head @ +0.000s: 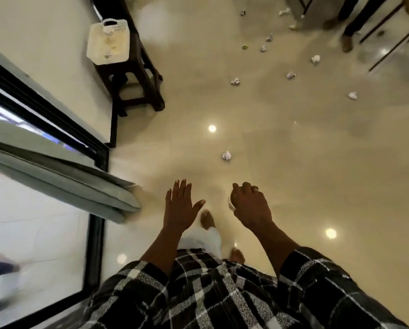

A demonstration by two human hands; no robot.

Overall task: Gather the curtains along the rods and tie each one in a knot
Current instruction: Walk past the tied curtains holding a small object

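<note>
Curtain [75, 179] of grey-green cloth hangs in pleats against the black window frame [95, 233], its hem near the glossy floor [293, 162], and both my hands are apart from it. My left hand [180, 207] is just right of the curtain's hem, fingers straight and spread, holding nothing. My right hand [251, 207] is farther right of the curtain with fingers curled and a sliver of white at the thumb side, so I cannot tell whether it grips anything.

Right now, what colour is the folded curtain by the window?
The folded fabric curtain is plain pale grey-green, best seen in the head view.
</note>
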